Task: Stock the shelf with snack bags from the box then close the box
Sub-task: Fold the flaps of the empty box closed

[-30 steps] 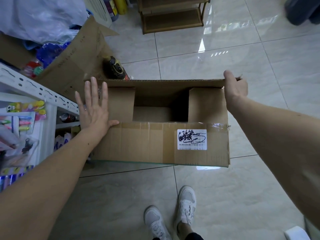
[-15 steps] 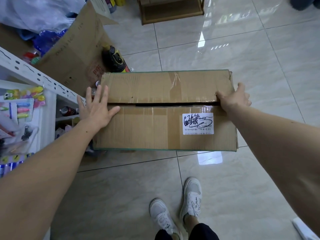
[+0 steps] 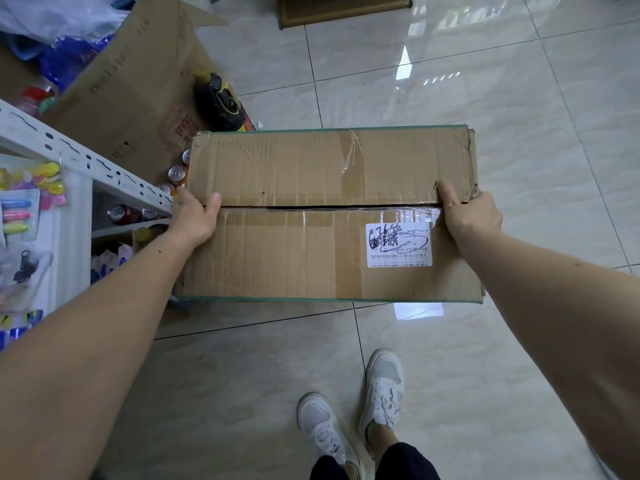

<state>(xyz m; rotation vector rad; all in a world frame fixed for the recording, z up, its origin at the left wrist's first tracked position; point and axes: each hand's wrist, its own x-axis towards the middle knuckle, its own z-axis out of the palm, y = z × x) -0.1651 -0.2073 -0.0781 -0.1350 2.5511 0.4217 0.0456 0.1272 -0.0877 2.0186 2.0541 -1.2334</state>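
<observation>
The brown cardboard box (image 3: 311,265) stands on the tiled floor in front of me, both top flaps folded flat and meeting at a narrow dark seam. A white scribbled-over label (image 3: 398,244) is stuck on the near flap. My left hand (image 3: 192,220) holds the box's left end at the seam, thumb on top and fingers down the side. My right hand (image 3: 474,220) grips the right end the same way, thumb pressed on the seam. No snack bags show. The white metal shelf (image 3: 79,157) stands at the left.
A larger open cardboard box (image 3: 131,91) with plastic bags lies at the far left. A dark bottle-like pack (image 3: 221,102) and several drink cans (image 3: 176,174) sit just behind the box's left corner. A low wooden rack (image 3: 343,8) is at the top. My shoes (image 3: 381,389) stand below.
The far flap was folded down, so the open box is now shut. My left hand slid from flat on the near flap to the left end, and my right hand settled on the right end.
</observation>
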